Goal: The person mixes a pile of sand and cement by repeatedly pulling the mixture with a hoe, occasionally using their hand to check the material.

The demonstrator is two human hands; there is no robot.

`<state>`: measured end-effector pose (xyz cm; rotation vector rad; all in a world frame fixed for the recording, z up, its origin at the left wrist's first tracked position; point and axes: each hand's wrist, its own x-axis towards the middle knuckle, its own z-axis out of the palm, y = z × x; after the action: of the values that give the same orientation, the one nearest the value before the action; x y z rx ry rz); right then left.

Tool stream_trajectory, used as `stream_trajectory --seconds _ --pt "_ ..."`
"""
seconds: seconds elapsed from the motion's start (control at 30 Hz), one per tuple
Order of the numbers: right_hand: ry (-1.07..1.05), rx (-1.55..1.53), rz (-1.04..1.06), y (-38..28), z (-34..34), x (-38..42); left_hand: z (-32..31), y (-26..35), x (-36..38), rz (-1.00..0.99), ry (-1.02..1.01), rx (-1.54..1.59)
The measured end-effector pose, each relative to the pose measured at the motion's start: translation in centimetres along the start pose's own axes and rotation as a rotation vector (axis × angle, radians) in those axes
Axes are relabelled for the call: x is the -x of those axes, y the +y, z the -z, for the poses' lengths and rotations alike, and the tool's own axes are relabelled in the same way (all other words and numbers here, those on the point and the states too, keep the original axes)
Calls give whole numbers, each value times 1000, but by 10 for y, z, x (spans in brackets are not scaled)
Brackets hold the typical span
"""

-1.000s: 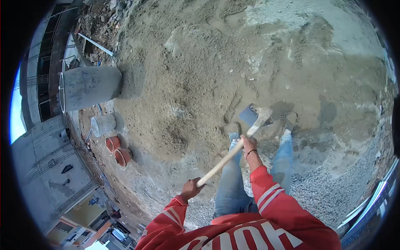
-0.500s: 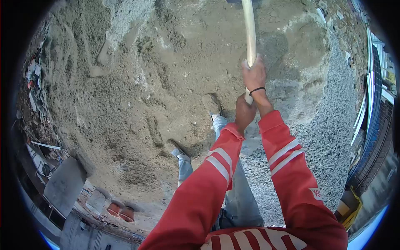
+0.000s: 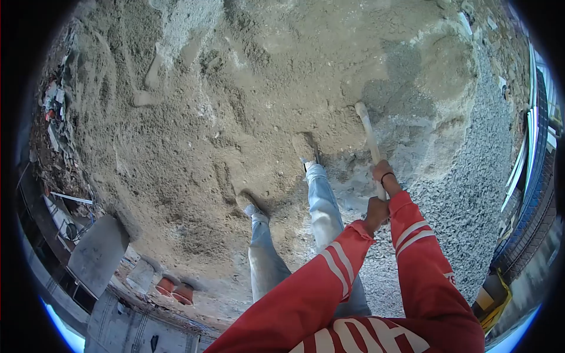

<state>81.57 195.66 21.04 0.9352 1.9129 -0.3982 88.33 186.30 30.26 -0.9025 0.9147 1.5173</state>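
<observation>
- Head view: my right hand [image 3: 384, 175] is wrapped around the handle [image 3: 369, 138], higher up the shaft.
- My left hand [image 3: 375, 210] is closed on the same handle at its near end, just below the right hand.
- The handle runs up and away from me, its far end sunk in a grey damp patch [image 3: 391, 94] of the sand pile [image 3: 235, 117]; I cannot see the tool's head.
- My feet stand on the sand, left of the handle.
- Gravel [image 3: 471, 194] lies to the right of the pile.
- Far left, a grey drum [image 3: 97, 253] and two orange pots [image 3: 175, 290] sit at the pile's edge.
</observation>
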Motion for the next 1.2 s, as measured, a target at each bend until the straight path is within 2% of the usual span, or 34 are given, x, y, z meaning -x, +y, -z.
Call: stream_trajectory --seconds 0.07,0.13,0.17,0.23,0.27,0.3,0.37,0.4,0.47,0.5,0.6,0.63,0.67,0.7,0.73,0.77,0.8,0.83,0.87,0.93,1.0,1.07,1.13,1.17,1.2 --pt "9 79 94 13 4 -8 -5 10 20 -56 10 63" --pt "33 -11 144 6 14 9 -3 18 35 -57 -41 62" --pt "26 -291 194 6 15 15 0 31 52 -79 -46 59" --pt "-64 -387 122 -26 34 60 12 37 70 -178 14 19" --pt "-108 -558 164 -37 32 79 25 35 73 -245 68 -30" --pt "-109 -663 69 -46 25 84 50 43 89 -277 74 -83" --pt "-168 -929 87 -79 5 126 100 64 146 -248 112 -167" --pt "-197 -899 117 -105 -12 148 139 64 166 -268 145 -136" --pt "-363 -1301 75 -147 -47 197 212 48 199 -353 106 -331" --pt "-373 -1342 136 -161 -75 199 254 27 205 -405 107 -418" --pt "-408 -1433 70 -219 -173 200 384 -36 273 -542 181 -628" --pt "-405 -1441 71 -244 -217 203 430 -61 297 -471 200 -649" --pt "-495 -1364 -74 -263 -272 201 482 -100 309 -638 278 -669" --pt "-610 -1256 -26 -283 -324 237 534 -116 339 -542 352 -717" --pt "-929 -1227 60 -290 -374 262 589 -148 350 -493 442 -759" --pt "-792 -1232 -195 -307 -423 288 633 -180 363 -529 554 -860" --pt "-840 -1225 -219 -314 -469 300 661 -192 387 -401 653 -987" --pt "-929 -1221 -139 -321 -487 332 690 -201 408 -359 732 -1000" --pt "-1006 -1211 -79 -319 -493 367 705 -215 426 -305 794 -1005" --pt "-1017 -1077 4 -323 -481 415 719 -225 447 -242 799 -975" --pt "-965 -1034 99 -319 -472 424 708 -229 444 -290 776 -913" --pt "-779 -999 197 -324 -445 423 682 -224 423 -406 732 -934" --pt "-612 -812 211 -342 -379 424 641 -210 386 -542 639 -789" --pt "-572 -844 214 -348 -353 410 609 -179 378 -558 600 -711" --pt "-519 -833 345 -355 -327 393 574 -150 368 -560 567 -631"
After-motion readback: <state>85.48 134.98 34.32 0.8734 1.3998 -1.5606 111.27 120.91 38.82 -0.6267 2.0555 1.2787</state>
